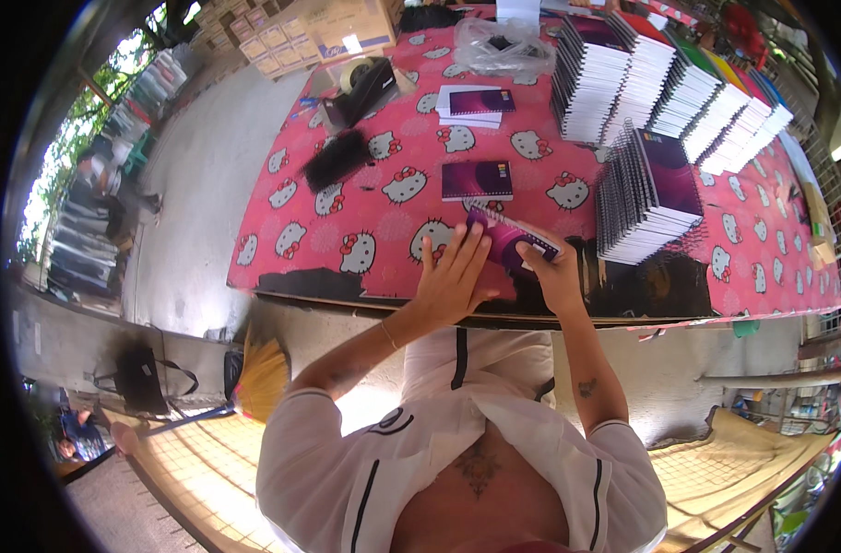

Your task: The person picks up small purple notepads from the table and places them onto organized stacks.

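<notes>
At the near edge of the table, a purple spiral notebook (502, 241) lies tilted between my hands. My right hand (559, 276) grips its right end, thumb on the cover. The fingers of my left hand (453, 275) are stretched out flat, and their tips touch the notebook's left side. Just beyond it is another purple spiral notebook (477, 181), lying closed. To the right stands a stack of spiral notebooks (665, 189) with purple covers and black coils.
Taller notebook stacks (594, 92) in several colours fill the far right. A black brush (336, 161), a tape dispenser (363, 94), white sheets (471, 118) with a small purple notebook, and a clear plastic bag (503, 51) lie on the pink patterned tablecloth (402, 212). A broom (260, 376) stands at lower left.
</notes>
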Demonstrator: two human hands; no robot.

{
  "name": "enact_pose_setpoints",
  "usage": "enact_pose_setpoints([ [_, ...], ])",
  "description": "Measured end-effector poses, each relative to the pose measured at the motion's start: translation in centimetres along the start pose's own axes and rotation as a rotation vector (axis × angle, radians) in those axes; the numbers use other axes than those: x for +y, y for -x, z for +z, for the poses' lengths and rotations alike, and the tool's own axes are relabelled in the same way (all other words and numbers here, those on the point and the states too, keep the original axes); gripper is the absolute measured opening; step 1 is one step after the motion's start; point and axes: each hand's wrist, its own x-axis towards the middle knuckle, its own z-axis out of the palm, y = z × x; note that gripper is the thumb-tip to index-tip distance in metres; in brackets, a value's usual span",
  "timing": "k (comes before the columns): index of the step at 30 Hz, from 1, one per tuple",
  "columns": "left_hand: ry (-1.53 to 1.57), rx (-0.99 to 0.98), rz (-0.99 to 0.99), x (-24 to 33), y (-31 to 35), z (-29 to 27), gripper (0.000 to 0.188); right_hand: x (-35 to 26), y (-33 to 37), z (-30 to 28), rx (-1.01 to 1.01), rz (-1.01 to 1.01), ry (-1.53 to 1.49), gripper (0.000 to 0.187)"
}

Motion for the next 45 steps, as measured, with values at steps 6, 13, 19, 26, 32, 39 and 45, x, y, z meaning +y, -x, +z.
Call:
enact_pose_setpoints([
  [6, 0.087, -0.096, 0.102, -4.7, -6.0, -3.2, 0.034, 1.7, -0.9, -0.3, -0.140, -0.167, 0.173, 0.033],
  [13, 0.333, -0.111, 0.149, -5.3, -5.9, -2.4, 0.022, 3.3, -0.7, -0.9, -0.171, -0.126, 0.259, 0.028],
  [19, 0.404, -0.195, 0.116, -5.3, -6.8, -2.6, 0.018, 3.2, -0.5, -1.0, -0.166, -0.124, 0.264, 0.026],
  [26, 0.332, -0.223, 0.137, -5.5, -6.8, -3.0, 0.022, 3.5, -0.5, -1.0, -0.167, -0.098, 0.226, 0.027],
  [32, -0.062, -0.073, 0.051, -1.8, -5.2, -2.7, 0.056, 2.2, 0.0, 0.0, -0.137, -0.078, 0.112, 0.030],
  [39, -0.213, -0.090, -0.065, -0.4, -3.9, -1.2, 0.094, 1.4, 0.3, 1.7, -0.111, -0.085, 0.123, 0.032],
  [45, -0.103, -0.199, 0.036, 1.8, -0.6, -0.2, 0.091, 2.2, -0.2, -0.3, -0.083, -0.131, 0.197, 0.033],
])
